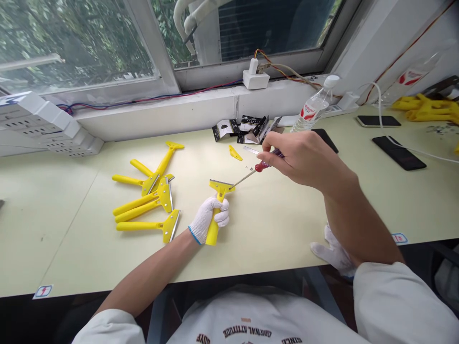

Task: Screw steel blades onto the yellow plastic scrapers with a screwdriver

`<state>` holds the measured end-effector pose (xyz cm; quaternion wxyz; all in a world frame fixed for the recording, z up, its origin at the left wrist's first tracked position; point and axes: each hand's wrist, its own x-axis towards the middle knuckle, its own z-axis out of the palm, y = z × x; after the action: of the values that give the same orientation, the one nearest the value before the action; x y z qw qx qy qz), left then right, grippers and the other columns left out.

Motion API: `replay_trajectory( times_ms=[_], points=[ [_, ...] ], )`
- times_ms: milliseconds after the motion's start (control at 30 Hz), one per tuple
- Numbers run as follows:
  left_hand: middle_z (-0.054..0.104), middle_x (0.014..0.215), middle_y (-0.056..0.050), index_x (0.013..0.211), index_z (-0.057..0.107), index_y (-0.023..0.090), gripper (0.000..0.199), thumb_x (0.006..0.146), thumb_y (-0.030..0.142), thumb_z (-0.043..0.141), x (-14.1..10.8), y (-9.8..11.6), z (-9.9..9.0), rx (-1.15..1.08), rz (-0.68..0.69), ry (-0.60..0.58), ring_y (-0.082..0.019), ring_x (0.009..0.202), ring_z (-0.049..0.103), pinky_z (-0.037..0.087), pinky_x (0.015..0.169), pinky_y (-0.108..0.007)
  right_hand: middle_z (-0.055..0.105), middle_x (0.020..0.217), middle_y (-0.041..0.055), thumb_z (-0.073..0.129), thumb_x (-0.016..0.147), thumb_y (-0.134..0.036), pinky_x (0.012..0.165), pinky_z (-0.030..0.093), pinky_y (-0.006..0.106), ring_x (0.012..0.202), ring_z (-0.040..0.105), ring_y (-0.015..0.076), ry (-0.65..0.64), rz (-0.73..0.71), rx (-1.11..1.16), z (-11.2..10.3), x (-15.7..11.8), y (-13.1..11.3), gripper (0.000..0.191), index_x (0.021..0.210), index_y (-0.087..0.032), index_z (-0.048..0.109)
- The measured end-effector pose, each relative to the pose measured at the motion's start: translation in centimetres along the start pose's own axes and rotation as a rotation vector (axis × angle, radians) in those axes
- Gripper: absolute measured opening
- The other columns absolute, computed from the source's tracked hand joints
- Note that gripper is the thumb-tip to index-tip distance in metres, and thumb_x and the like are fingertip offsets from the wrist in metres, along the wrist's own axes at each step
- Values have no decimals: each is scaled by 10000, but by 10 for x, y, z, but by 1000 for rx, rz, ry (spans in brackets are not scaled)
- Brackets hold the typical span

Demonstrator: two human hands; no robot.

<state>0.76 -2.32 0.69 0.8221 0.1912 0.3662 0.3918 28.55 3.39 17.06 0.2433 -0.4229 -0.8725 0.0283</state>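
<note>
My left hand (210, 217), in a white knit glove, is wrapped round the handle of a yellow scraper (212, 233), its head pointing away from me. Bare and closed, my right hand (299, 157) grips a screwdriver (263, 166) with a red and dark handle. The screwdriver's tip meets the right side of the scraper head. Just beyond lie a loose yellow head plate (235, 153), a thin metal blade (251, 150) and a few tiny screws (249, 168). To the left, several yellow scrapers (143, 226) are spread and partly stacked.
Black-and-white cards (247, 128) lie near the wall, beside a clear bottle (312, 109). Phones (398, 153) and a white cable rest at the right. An empty white glove (333, 251) lies under my right forearm. White boxes (53, 126) stand at the back left.
</note>
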Motion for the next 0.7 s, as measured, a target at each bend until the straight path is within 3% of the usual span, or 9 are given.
replay_trajectory(
  times_ms=[167,333,533,700],
  points=[
    [481,705,62,869,484,205,192,738,161,617,0,1,-1,5,5,-7,-48,413,280,331,377,-211,740,1054,74,634,1028,-311,720,509,381,827,676,248,-57,-135,164,-2,0,7,106,1116,-254,645],
    [418,655,71,819,490,203,140,746,179,606,2,-1,-5,14,-30,-32,-51,406,259,327,372,-212,714,1048,58,610,1053,-251,759,542,367,875,690,232,9,-246,218,-2,0,8,97,1108,-268,687],
    [413,649,74,815,513,194,129,739,183,617,2,-2,-6,69,10,-70,-46,413,247,340,371,-204,729,1014,24,759,996,-308,732,561,350,766,676,188,145,-223,319,7,-1,-1,192,1170,-263,691],
    [482,715,67,888,519,206,164,762,202,624,-3,-5,-5,125,57,-136,-50,403,305,367,381,-219,704,970,11,868,923,-485,627,545,337,697,651,169,295,-133,581,33,4,-8,352,1155,-282,701]
  ],
)
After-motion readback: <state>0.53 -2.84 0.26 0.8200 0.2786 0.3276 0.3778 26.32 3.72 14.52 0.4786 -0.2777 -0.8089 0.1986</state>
